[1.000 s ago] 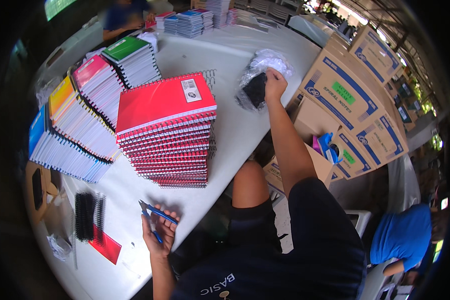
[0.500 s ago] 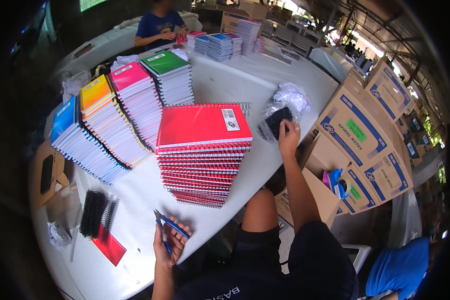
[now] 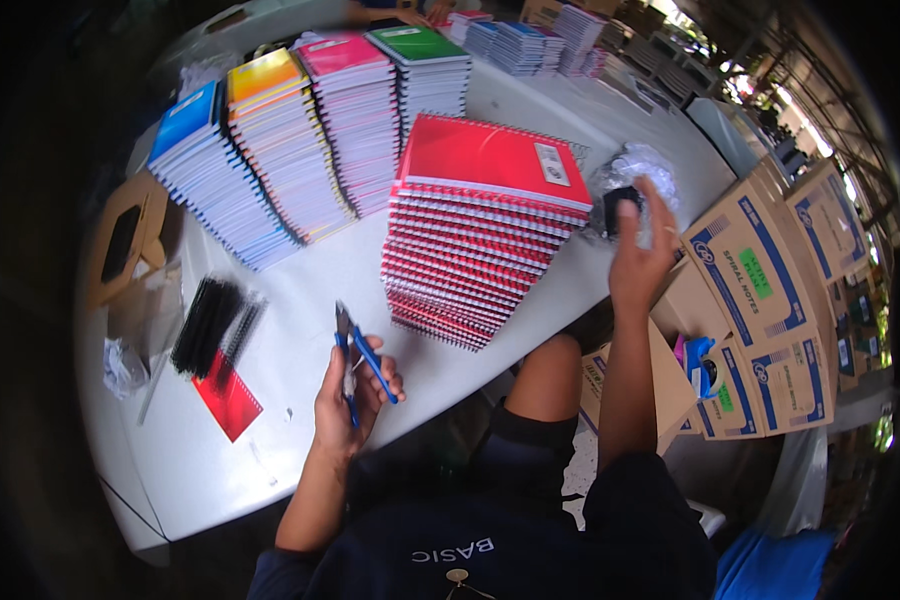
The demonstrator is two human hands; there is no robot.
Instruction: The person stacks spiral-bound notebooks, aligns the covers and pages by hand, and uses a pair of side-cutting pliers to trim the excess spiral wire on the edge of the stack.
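Observation:
My left hand [image 3: 342, 400] is closed around a pair of blue-handled pliers [image 3: 373, 368], their jaws pointing away from me over the table [image 3: 310, 450]. To the right, my right hand [image 3: 644, 255] is raised with thumb and fingers apart and holds nothing. Just beyond its fingertips lies a crumpled clear plastic bag [image 3: 652, 165] with a black thing [image 3: 618, 205] in it, too blurred to name. Between my hands stands a tall stack of red spiral notebooks [image 3: 485, 240], the top one with a white label.
Stacks of blue [image 3: 195, 150], yellow [image 3: 280, 140], pink [image 3: 355, 120] and green notebooks [image 3: 430, 90] stand at the back left. Black binding coils [image 3: 208, 325] and a red cover [image 3: 228, 398] lie at left. Cardboard boxes [image 3: 745, 265] and a tape dispenser [image 3: 700, 370] are at right.
The view has shifted, so the table appears farther up and to the right. My right hand has opened and drawn back from the black thing; my left still holds the pliers.

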